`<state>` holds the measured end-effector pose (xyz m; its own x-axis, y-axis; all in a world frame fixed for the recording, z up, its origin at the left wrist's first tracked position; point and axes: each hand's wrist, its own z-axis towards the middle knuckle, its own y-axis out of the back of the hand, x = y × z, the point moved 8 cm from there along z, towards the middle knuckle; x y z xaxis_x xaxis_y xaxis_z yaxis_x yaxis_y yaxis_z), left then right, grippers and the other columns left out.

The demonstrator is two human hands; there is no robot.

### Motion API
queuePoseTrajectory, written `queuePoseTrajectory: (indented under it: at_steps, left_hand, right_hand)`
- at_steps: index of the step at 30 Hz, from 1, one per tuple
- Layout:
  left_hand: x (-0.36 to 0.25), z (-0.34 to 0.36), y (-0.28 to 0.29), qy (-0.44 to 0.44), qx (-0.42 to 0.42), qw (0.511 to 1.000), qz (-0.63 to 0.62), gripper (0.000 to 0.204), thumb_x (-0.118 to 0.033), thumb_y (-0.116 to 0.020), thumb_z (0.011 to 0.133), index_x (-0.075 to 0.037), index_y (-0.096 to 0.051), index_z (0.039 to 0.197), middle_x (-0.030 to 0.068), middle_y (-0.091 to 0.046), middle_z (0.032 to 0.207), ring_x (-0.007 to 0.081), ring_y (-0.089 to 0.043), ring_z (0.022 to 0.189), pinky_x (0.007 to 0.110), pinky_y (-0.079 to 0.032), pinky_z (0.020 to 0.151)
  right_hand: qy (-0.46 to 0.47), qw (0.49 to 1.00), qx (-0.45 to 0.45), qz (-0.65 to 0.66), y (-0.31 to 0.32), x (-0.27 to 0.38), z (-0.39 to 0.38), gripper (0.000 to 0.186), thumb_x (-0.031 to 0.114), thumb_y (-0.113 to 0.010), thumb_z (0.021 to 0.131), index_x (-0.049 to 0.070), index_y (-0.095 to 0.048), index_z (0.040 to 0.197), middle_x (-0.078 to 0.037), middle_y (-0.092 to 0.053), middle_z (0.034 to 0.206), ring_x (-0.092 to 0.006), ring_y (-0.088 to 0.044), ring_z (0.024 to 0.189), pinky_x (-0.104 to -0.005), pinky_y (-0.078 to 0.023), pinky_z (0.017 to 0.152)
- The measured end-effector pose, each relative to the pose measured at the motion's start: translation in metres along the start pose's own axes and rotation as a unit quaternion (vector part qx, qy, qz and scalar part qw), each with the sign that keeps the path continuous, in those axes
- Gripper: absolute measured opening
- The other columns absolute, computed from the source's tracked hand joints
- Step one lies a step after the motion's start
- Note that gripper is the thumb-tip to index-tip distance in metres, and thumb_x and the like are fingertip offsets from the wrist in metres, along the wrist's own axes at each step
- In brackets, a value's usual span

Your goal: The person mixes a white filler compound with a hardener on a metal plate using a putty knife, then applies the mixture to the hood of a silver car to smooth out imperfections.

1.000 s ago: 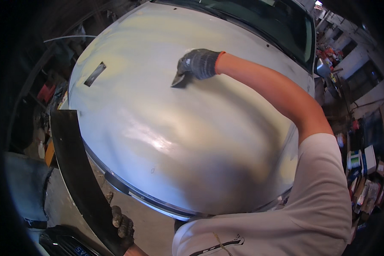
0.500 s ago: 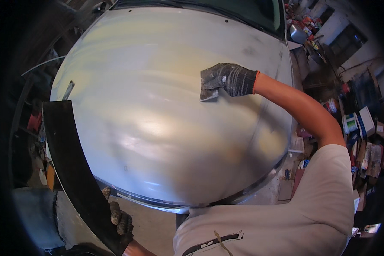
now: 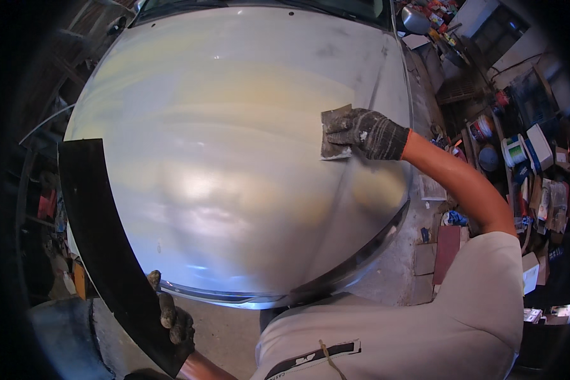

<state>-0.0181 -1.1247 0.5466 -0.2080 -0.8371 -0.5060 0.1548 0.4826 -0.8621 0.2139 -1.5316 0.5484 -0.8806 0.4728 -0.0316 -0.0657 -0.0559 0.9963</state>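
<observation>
The car hood (image 3: 234, 190) in front of me is silver-grey, with yellowish patches of filler or primer showing through. My right hand (image 3: 377, 134), in a dark knitted glove with white smears, presses a square grey piece of sandpaper (image 3: 334, 152) against the right part of the hood. Its fingers are closed over the sheet. At the lower left, my gloved left hand (image 3: 177, 326) grips the near end of a long black strip-like board (image 3: 104, 221). The board stretches forward along the hood's left side and hides part of that edge.
Shelves and boxes (image 3: 535, 149) crowd the right side, with tubs and packages among them. A side mirror (image 3: 416, 20) sticks out at the upper right, beside the windshield (image 3: 354, 9). A blue-grey rounded object (image 3: 69, 339) stands at the lower left.
My right hand has slid the sandpaper rightward and slightly nearer across the hood. The view has shifted, and the left hand keeps its hold on the board.
</observation>
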Motion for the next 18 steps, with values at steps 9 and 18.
queuePoseTrajectory:
  at_steps: [9,18]
  left_hand:
    - [-0.009,-0.008,0.004,-0.017,0.012,0.998,-0.058,0.072,-0.046,-0.028,0.103,0.008,-0.011,0.148,0.0261,-0.057,0.089,0.0345,-0.063,0.056,0.038,-0.051,0.044]
    - [-0.020,-0.076,0.023,-0.136,-0.167,0.976,-0.042,0.072,-0.042,-0.037,0.102,0.003,-0.009,0.151,0.0196,-0.054,0.084,0.0294,-0.058,0.054,0.036,-0.049,0.041]
  right_hand:
    - [-0.017,0.991,0.119,-0.065,-0.003,0.000,-0.007,0.037,0.011,-0.062,0.070,0.012,-0.068,0.106,-0.010,-0.066,0.115,-0.0316,-0.060,0.111,-0.0473,-0.046,0.097]
    - [0.036,0.995,-0.037,-0.090,0.027,-0.041,0.273,0.037,0.006,-0.046,0.082,0.018,-0.068,0.109,-0.007,-0.068,0.112,-0.0286,-0.061,0.105,-0.0397,-0.049,0.092]
